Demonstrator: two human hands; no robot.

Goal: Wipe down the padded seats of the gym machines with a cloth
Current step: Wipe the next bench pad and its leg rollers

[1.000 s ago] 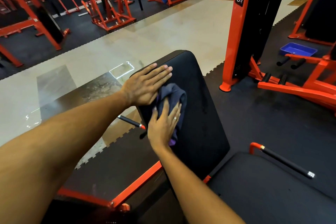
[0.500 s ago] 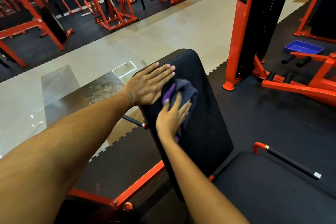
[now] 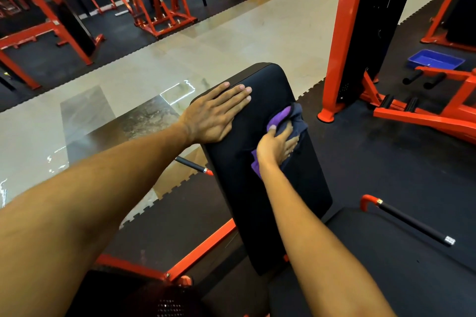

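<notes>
Orange-framed gym machines [image 3: 159,8] stand on black rubber matting [image 3: 386,157] either side of a pale tiled aisle [image 3: 231,41], and we are leaning over one of them.

Our purple-and-grey cloth [image 3: 293,116] lies bunched on the upper right part of this machine's black back pad [image 3: 270,201], close to its right edge. Our right hand [image 3: 277,147] lies on top of it, fingers fairly straight and pressing it to the vinyl, with a purple fold lapping over the thumb. Our left hand [image 3: 216,116] rests flat near the pad's top left corner, fingers straight and together, grasping nothing; we take it to be steadying the pad.

At the pad's lower end the seat pad [image 3: 386,270] begins, with a black-gripped handle [image 3: 412,224] beside it. Well apart, a blue tray [image 3: 435,59] sits beyond an orange upright [image 3: 340,54].

We judge that we are mid-wipe on the back pad, working its upper right side. The next move calls for firm, even pressure to sweep the cloth over the parts not yet covered: the top edge, the strip under our left hand once it lifts, and the lower half. After that comes the seat pad.
</notes>
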